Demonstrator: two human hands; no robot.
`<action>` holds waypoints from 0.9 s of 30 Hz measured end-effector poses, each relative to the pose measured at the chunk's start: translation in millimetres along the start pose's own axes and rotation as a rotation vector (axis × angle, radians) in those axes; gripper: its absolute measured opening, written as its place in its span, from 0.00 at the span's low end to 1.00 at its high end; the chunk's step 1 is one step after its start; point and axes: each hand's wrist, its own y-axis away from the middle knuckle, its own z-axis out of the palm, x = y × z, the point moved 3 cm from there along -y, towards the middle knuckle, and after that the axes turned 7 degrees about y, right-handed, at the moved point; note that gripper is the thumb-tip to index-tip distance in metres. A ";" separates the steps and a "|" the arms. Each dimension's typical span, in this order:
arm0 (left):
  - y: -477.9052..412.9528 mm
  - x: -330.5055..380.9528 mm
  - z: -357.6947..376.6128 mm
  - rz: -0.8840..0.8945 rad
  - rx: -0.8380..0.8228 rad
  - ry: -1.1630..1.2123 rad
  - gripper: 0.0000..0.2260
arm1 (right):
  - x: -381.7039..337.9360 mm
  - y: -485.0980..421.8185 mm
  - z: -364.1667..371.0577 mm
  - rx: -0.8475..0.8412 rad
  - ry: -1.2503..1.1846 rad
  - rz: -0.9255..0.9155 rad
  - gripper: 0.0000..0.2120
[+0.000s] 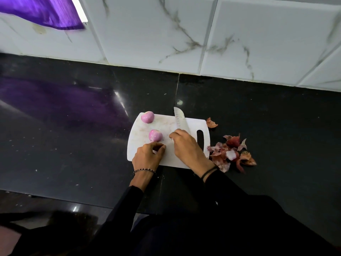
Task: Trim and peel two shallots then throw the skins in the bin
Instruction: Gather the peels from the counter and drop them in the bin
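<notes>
Skins [231, 154], heaped right of the right hand [186, 145] that grips the knife [180, 119], look papery, light, crumbly: scoop from beneath. Left hand [147, 154] curls beside a peeled, likely slick shallot [155, 135]; its hold unclear.

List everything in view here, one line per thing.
countertop: one, glossy black, below the wall.
cutting board: one, white, on the countertop.
peeled shallots: two, pink-purple, on the cutting board's left half.
knife: one, steel blade, over the board, tip toward the wall.
shallot skins: one pile, reddish-brown, on the countertop right of the board.
loose skin: one, reddish-brown, off the board's far right corner.
wall tiles: several, white marbled, behind the countertop.
cloth: one, purple, top left, blurred.
sleeves: two, black, on both forearms.
left hand: one, fingers curled at the board's near left edge.
right hand: one, grips the knife handle.
</notes>
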 end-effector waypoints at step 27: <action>29.5 103.4 83.4 0.287 -0.373 -0.100 0.09 | 72.6 97.2 -45.2 -0.018 -0.083 0.483 0.16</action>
